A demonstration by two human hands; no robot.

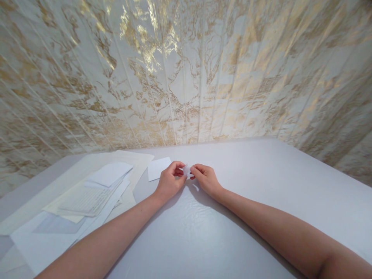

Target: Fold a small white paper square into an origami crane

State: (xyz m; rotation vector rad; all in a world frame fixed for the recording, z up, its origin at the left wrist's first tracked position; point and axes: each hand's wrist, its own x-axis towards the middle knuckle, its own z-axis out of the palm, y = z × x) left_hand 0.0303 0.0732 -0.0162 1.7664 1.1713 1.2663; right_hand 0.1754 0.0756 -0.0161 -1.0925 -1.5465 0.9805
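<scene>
Between my two hands is a small piece of folded white paper [186, 170], held just above the table. My left hand [171, 180] pinches its left side between thumb and fingers. On the other side, my right hand [207, 179] grips the paper's right edge with thumb and forefinger. The fingers cover much of the paper, so its exact shape is hard to make out. Behind my left hand lies a flat white sheet of paper [157, 168], partly hidden by that hand.
A spread pile of papers [109, 170] lies on the left, with a lined, handwritten sheet [84, 199] among them. The table [200, 240] has a smooth, pale surface. Along its far edge hangs a white and gold patterned curtain [186, 85].
</scene>
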